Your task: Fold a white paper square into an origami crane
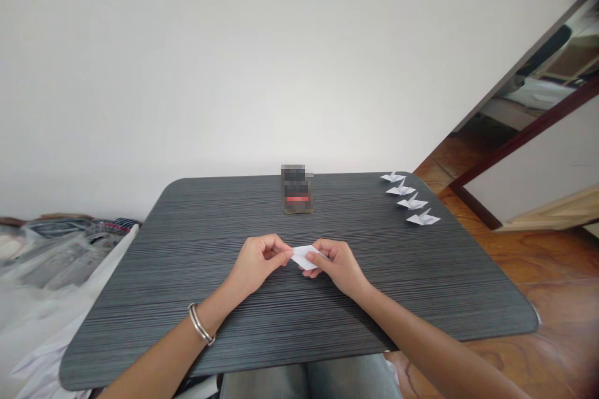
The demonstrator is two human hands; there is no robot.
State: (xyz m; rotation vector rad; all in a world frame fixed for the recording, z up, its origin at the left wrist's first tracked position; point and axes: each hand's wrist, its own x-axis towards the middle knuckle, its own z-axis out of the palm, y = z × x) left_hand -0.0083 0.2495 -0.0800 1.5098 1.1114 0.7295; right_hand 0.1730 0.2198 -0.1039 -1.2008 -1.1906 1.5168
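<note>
A small folded piece of white paper (304,257) is held just above the middle of the dark striped table (196,299). My left hand (259,262) pinches its left end with curled fingers. My right hand (337,265) grips its right side, thumb on top. Both hands are closed on the paper. A metal bangle (201,324) sits on my left wrist.
Several folded white paper cranes (412,202) lie in a row near the table's far right edge. A small dark blurred object (297,190) stands at the far middle. Cloth and bags (56,249) lie left of the table; wooden floor (552,262) lies to the right.
</note>
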